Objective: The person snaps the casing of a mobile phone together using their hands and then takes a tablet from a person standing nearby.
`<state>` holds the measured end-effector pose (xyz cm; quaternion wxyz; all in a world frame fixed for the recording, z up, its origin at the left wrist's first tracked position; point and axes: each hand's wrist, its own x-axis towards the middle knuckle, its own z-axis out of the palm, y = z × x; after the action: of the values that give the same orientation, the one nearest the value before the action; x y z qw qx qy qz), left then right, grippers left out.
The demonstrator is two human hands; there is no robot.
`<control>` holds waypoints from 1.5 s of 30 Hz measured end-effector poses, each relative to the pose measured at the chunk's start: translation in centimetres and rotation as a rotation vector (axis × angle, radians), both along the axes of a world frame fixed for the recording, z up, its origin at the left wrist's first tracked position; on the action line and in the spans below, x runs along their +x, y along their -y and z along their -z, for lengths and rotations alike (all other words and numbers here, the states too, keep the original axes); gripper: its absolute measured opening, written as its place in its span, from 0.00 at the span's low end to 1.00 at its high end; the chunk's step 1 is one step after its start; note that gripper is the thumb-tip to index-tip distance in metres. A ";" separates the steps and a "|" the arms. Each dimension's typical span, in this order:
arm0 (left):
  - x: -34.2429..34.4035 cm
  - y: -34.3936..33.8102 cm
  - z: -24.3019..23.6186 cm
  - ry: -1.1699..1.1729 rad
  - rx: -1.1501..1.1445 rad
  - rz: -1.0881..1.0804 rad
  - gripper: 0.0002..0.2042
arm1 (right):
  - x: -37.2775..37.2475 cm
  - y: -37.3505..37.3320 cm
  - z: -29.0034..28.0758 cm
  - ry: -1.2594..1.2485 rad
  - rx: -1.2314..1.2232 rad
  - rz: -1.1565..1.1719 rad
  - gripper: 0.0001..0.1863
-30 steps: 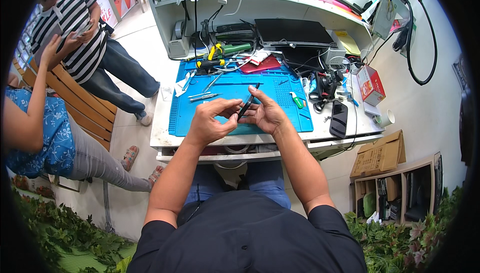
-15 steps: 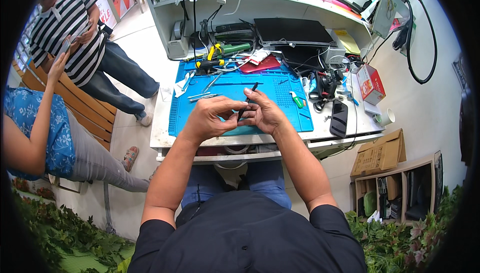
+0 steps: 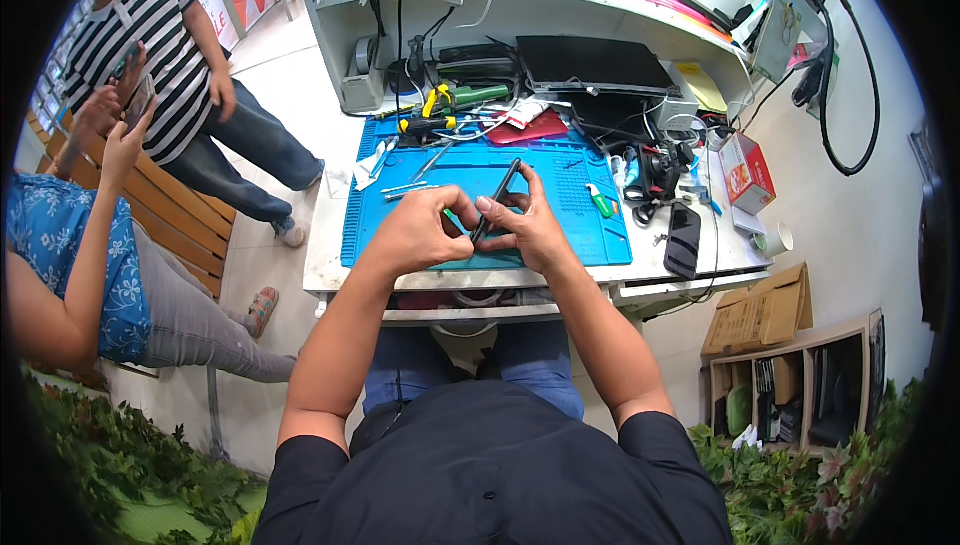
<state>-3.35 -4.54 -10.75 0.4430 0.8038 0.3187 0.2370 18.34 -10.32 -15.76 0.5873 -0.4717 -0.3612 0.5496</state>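
Two people (image 3: 120,145) stand and sit at far left beside a wooden bench (image 3: 170,210). The left hand (image 3: 420,235) curls tight, pinching the lower end of a slim black phone (image 3: 497,200) (seen edge-on) over the blue work mat (image 3: 570,215). The right hand (image 3: 530,230) closes round its other side.

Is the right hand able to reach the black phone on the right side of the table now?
Probably not at once: the right hand and left hand both grip a thin black tool. The black phone lies unobstructed.
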 end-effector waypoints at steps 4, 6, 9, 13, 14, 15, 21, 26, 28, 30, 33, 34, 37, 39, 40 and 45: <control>0.5 -0.7 -1.0 -0.029 -0.221 0.041 0.46 | -0.2 0.2 -0.5 0.148 0.088 -0.051 0.66; 0.7 -1.1 -1.5 0.002 -0.213 0.065 0.50 | -0.2 0.2 -0.7 0.193 0.122 -0.082 0.66; 1.1 -1.3 -2.4 -0.009 -0.157 0.060 0.57 | -0.1 0.0 -0.4 0.240 0.138 -0.113 0.66; 1.2 -2.5 -2.4 -0.003 -0.180 0.073 0.57 | 0.2 -0.5 -0.9 0.225 0.087 -0.168 0.73; 1.3 -2.6 -2.5 -0.010 -0.197 0.080 0.57 | 0.7 -0.4 -0.9 0.227 0.106 -0.206 0.76; 1.3 -2.7 -2.5 0.016 -0.226 0.087 0.57 | 1.0 -0.3 -0.8 0.230 0.124 -0.244 0.80; 1.7 -3.3 -1.9 0.107 -0.263 0.048 0.51 | -0.3 0.3 -2.8 0.458 0.143 -0.225 0.90; 1.9 -3.9 -2.3 0.113 -0.248 0.009 0.42 | -0.3 0.4 -3.3 0.448 0.132 -0.257 0.90; 2.0 -4.1 -2.6 0.119 -0.258 -0.002 0.39 | -0.3 0.3 -3.2 0.436 0.150 -0.267 0.90; 2.1 -4.4 -2.6 0.145 -0.275 -0.001 0.37 | -0.4 0.3 -3.1 0.421 0.165 -0.274 0.90; 2.2 -4.6 -3.0 0.122 -0.252 -0.021 0.35 | -0.3 0.2 -3.2 0.466 0.171 -0.276 0.90; 2.2 -4.6 -3.0 0.128 -0.262 -0.026 0.34 | -0.3 0.1 -3.2 0.478 0.166 -0.278 0.90; 2.3 -4.8 -3.3 0.126 -0.270 -0.046 0.32 | -0.2 -0.1 -3.1 0.491 0.152 -0.282 0.91; 2.3 -4.9 -3.7 0.107 -0.248 -0.059 0.30 | -0.1 -0.2 -3.0 0.504 0.145 -0.279 0.92; 2.4 -5.0 -3.9 0.099 -0.246 -0.065 0.30 | -0.1 -0.2 -3.1 0.510 0.132 -0.282 0.92; 2.5 -5.6 -4.0 0.084 -0.257 -0.084 0.29 | 0.0 -0.3 -3.7 0.534 0.089 -0.305 0.94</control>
<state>-0.80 1.05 -6.73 0.5450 0.7157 0.3609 0.2458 18.31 -10.01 -12.08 0.4024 -0.5137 -0.5929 0.4718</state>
